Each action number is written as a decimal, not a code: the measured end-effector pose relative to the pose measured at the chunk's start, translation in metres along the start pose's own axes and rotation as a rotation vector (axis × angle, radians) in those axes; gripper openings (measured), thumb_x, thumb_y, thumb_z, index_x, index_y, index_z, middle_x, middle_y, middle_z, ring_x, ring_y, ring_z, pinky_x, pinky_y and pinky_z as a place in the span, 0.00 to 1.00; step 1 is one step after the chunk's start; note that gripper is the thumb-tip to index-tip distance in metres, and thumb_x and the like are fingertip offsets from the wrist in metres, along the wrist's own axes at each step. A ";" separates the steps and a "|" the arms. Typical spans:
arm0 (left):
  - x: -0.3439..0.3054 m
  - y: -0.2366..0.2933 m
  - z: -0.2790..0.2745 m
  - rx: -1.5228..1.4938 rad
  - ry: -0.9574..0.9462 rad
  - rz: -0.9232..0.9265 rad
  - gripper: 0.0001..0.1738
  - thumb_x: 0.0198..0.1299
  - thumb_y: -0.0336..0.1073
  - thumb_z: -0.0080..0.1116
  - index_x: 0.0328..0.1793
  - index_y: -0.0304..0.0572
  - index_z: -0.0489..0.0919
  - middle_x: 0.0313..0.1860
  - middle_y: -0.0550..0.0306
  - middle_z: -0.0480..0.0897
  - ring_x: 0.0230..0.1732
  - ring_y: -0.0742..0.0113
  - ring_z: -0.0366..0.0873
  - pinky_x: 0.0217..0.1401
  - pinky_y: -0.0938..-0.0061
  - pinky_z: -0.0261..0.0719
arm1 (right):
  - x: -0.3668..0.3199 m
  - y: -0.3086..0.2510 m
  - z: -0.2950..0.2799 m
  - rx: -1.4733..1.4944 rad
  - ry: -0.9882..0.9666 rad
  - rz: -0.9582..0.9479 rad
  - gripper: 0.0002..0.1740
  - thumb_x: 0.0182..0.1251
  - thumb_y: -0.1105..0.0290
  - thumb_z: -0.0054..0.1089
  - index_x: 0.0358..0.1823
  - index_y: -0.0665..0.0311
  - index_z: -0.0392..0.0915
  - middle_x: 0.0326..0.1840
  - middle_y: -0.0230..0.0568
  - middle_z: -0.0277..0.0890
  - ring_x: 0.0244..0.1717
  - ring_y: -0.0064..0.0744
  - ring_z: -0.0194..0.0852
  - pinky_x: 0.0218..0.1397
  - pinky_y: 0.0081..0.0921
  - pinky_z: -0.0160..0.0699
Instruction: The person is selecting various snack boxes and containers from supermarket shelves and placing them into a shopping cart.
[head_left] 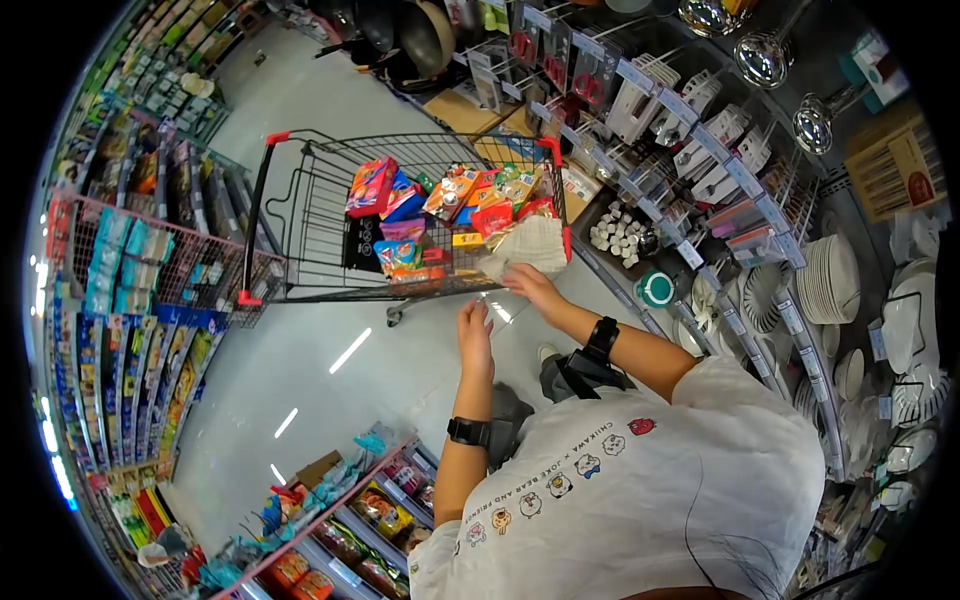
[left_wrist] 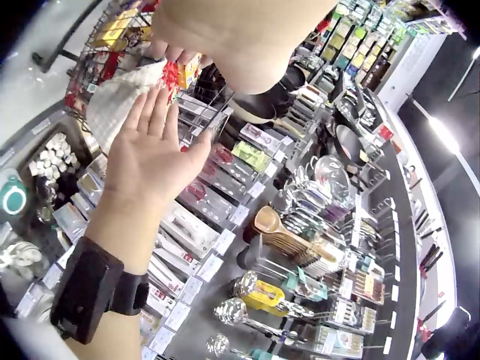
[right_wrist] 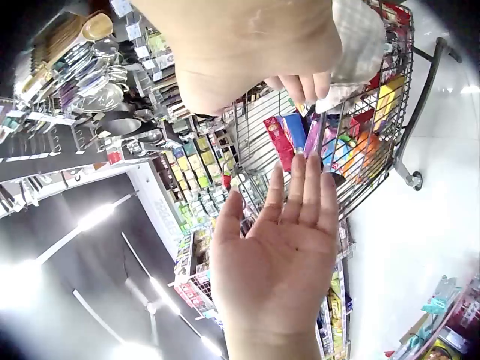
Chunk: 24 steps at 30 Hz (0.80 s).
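Observation:
Both hands are held out at the near side of a wire shopping cart [head_left: 263,210], with nothing in either. My left hand [head_left: 476,338] is palm up with straight fingers, just short of the cart's side. My right hand [head_left: 536,290] reaches further forward, fingers extended, its tips overlapping a pale checked cloth item [head_left: 530,248] in the head view. That cloth lies at the cart's near right corner. Bright snack-like packs fill the basket, among them a red-pink pack [head_left: 371,186] and an orange pack [head_left: 452,193]. In the right wrist view, the left palm [right_wrist: 277,270] faces the camera.
Kitchenware shelves run along the right, with stacked plates [head_left: 828,278], ladles [head_left: 764,55] and hanging packaged utensils. Snack shelves [head_left: 140,390] stand left, beside a pink wire rack [head_left: 165,245]. Another goods bin [head_left: 330,540] is at the lower left. Grey floor [head_left: 330,400] lies between.

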<state>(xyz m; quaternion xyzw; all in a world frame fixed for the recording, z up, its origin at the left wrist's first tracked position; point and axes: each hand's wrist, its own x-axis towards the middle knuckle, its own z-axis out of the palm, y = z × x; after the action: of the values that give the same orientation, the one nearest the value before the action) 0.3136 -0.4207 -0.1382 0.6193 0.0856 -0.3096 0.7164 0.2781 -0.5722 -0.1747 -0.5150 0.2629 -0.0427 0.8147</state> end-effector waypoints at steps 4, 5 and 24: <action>0.051 0.020 0.005 -0.017 -0.044 0.015 0.22 0.65 0.44 0.46 0.62 0.42 0.65 0.60 0.53 0.72 0.64 0.62 0.65 0.64 0.63 0.61 | 0.034 -0.006 0.007 0.029 0.028 0.103 0.23 0.68 0.57 0.46 0.58 0.64 0.65 0.51 0.40 0.72 0.54 0.30 0.69 0.56 0.26 0.67; 0.065 0.026 0.005 -0.026 -0.051 0.017 0.22 0.65 0.43 0.46 0.61 0.41 0.65 0.59 0.54 0.72 0.64 0.62 0.66 0.63 0.64 0.62 | 0.045 -0.007 0.009 0.054 0.042 0.096 0.23 0.68 0.56 0.47 0.57 0.63 0.66 0.50 0.41 0.73 0.54 0.31 0.70 0.57 0.26 0.67; 0.423 0.002 -0.107 0.412 -0.266 -0.183 0.25 0.61 0.42 0.52 0.60 0.39 0.65 0.46 0.52 0.72 0.44 0.64 0.70 0.45 0.72 0.69 | 0.249 0.022 0.060 0.227 0.439 0.419 0.21 0.61 0.51 0.58 0.43 0.60 0.69 0.34 0.37 0.70 0.34 0.27 0.70 0.38 0.26 0.73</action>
<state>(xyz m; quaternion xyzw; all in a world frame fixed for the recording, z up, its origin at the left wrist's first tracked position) 0.6785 -0.4629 -0.3738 0.6957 -0.0186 -0.4628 0.5490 0.5162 -0.5975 -0.2699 -0.3340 0.5263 -0.0130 0.7818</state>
